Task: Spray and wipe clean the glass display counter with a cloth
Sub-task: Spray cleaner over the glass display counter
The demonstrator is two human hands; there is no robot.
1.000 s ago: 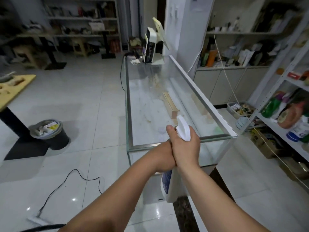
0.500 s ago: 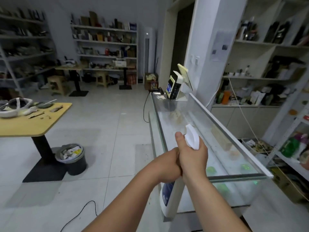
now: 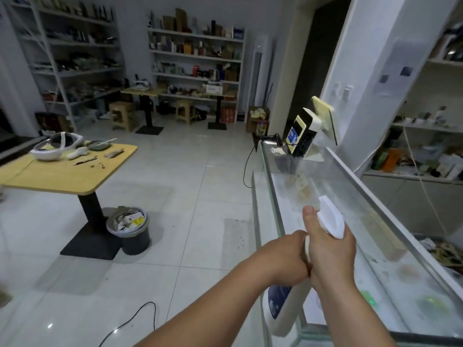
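Your right grip (image 3: 330, 256) wrapped the spray bottle (image 3: 330, 217) neck; left grip (image 3: 288, 259) curled round it too, touching. Bottle at glass desk (image 3: 333, 171) near corner.

Pale glossy floor tiles (image 3: 180, 201) are seen across the centre. A yellow table (image 3: 62, 176) on a black pedestal is shown at left, with a bin (image 3: 135, 242) beside its base. Stocked shelves (image 3: 195, 58) are set along the rear wall at top, with wooden stools (image 3: 119, 116) below them. A white pillar (image 3: 363, 83) and a dark doorway (image 3: 313, 71) are seen at upper right.
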